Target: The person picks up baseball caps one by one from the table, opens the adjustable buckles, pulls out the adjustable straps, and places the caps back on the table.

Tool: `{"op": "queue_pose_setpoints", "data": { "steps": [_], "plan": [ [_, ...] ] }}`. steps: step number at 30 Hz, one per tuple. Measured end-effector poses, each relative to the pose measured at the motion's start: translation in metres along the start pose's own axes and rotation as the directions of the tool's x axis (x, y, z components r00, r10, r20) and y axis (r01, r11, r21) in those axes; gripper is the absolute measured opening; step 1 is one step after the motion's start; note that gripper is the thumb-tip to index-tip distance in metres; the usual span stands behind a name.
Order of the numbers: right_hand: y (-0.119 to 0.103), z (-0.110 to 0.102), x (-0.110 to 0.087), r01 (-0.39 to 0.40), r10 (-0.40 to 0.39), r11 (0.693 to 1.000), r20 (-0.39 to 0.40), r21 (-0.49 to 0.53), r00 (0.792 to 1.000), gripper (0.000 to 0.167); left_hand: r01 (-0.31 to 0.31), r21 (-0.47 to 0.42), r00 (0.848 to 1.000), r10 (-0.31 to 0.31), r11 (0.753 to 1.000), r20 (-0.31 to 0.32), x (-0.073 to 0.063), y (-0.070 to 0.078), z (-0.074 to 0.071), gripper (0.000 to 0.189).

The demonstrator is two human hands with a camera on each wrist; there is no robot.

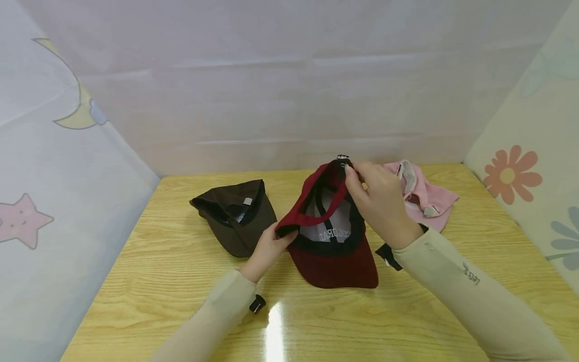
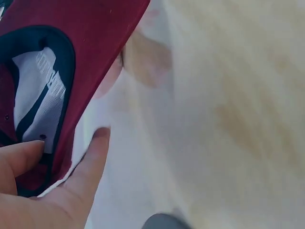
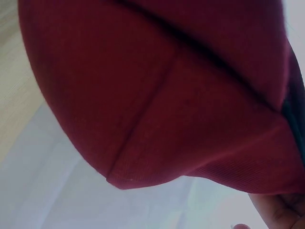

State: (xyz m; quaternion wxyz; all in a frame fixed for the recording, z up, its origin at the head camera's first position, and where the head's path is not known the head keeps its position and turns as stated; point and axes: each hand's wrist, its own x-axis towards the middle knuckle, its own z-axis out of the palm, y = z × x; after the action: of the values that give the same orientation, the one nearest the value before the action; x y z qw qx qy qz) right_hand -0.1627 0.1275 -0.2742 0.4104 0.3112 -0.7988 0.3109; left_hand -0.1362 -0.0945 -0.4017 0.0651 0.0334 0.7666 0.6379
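Note:
A dark red baseball cap (image 1: 336, 269) is held up over the table with its inside facing me and its brim pointing down. Pale lining with mirrored lettering shows within the crown. My left hand (image 1: 270, 247) pinches the cap's left edge. In the left wrist view the thumb (image 2: 26, 155) lies inside the cap and a finger (image 2: 90, 162) runs along the outside. My right hand (image 1: 382, 201) grips the back strap near its small metal buckle (image 1: 344, 162). The red crown (image 3: 143, 109) fills most of the right wrist view, hiding the right fingers' hold there.
A dark brown cap (image 1: 246, 234) lies to the left on the wooden table (image 1: 149, 281). Behind my right hand is a pink cap (image 1: 431, 196), partly covered. Printed cloth walls (image 1: 271, 100) enclose the table's back and sides. Black wrist straps (image 1: 258, 304) hang below the sleeves.

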Motion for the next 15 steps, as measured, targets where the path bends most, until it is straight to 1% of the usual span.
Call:
{"op": "queue_pose_setpoints", "data": {
  "steps": [3, 5, 8, 11, 15],
  "plan": [
    [0.0001, -0.0003, -0.0003, -0.001, 0.001, 1.0, -0.007, 0.002, 1.0, 0.017, 0.038, -0.102, 0.998, -0.032, 0.994, 0.06, -0.0021, -0.0065, 0.0017, 0.03],
    [0.0001, -0.0007, -0.0005, -0.003, 0.003, 1.0, -0.006, 0.001, 1.0, 0.017, 0.062, -0.15, 0.995, -0.049, 0.987, 0.091, -0.0034, -0.0083, 0.0021, 0.031],
    [-0.0003, -0.0018, -0.0013, -0.002, 0.002, 1.0, -0.006, 0.007, 1.0, 0.016, 0.096, -0.211, 0.991, -0.073, 0.973, 0.114, -0.0048, -0.0086, 0.0022, 0.031],
    [-0.0011, -0.0032, -0.0032, -0.002, 0.002, 1.0, -0.002, 0.015, 1.0, 0.012, 0.102, -0.242, 0.992, -0.08, 0.965, 0.096, -0.0062, -0.006, 0.0014, 0.032],
    [-0.0013, -0.0056, -0.0064, -0.006, 0.006, 1.0, -0.003, 0.029, 1.0, 0.005, 0.09, -0.23, 0.996, -0.082, 0.969, 0.041, -0.0078, -0.0016, -0.0003, 0.031]
  ]
}}
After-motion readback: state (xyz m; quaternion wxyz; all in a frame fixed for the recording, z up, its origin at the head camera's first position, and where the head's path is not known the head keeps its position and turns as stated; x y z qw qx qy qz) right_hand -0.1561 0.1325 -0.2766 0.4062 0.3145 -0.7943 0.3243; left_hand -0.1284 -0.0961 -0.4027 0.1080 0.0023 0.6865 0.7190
